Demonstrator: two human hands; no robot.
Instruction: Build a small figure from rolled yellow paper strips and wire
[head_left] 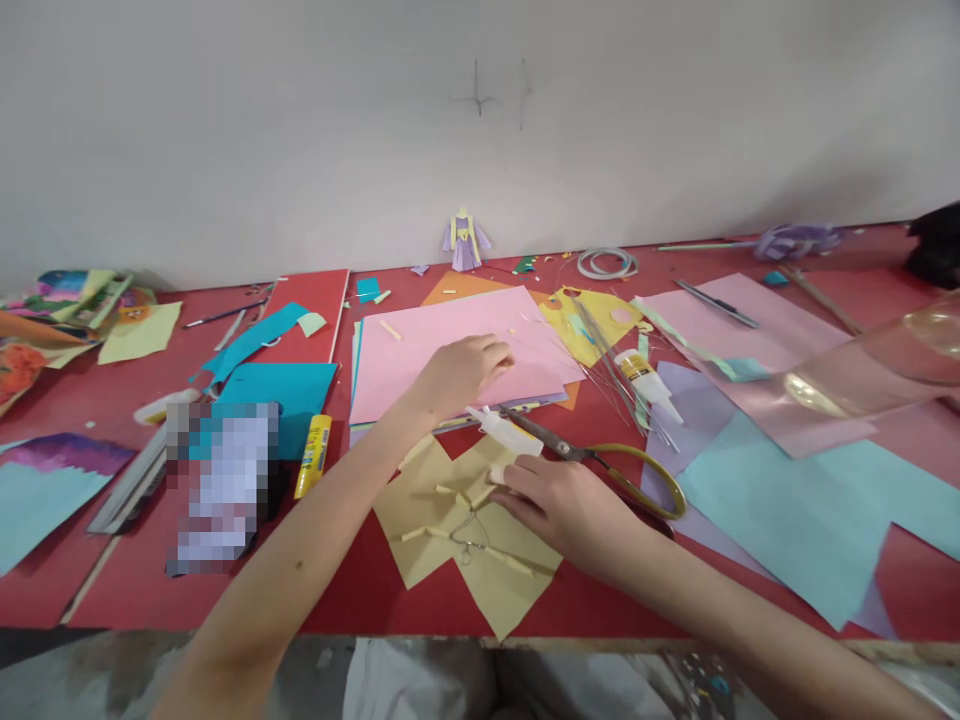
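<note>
My left hand [469, 372] is over a stack of pink paper [427, 340], fingers curled together; whatever lies between them is hidden. My right hand [555, 497] is low over pale yellow paper [420, 490], its fingers closed at the end of a wire figure [471, 545] with thin yellow paper rolls on its limbs. The figure lies flat, with a small wire loop at one end. Just beyond my right fingers lies a white glue bottle [510, 432], beside scissors [637, 475] with yellow-green handles. A small yellow paper roll [391, 330] rests on the pink stack.
A purple paper doll [465, 240] stands against the wall. A yellow glue stick [313, 457], a blurred-out flat object [229, 490] and blue paper [300, 385] lie left. Rightward are wires [607, 360], another glue bottle [649, 385], light blue paper [787, 510] and a clear bottle [877, 360].
</note>
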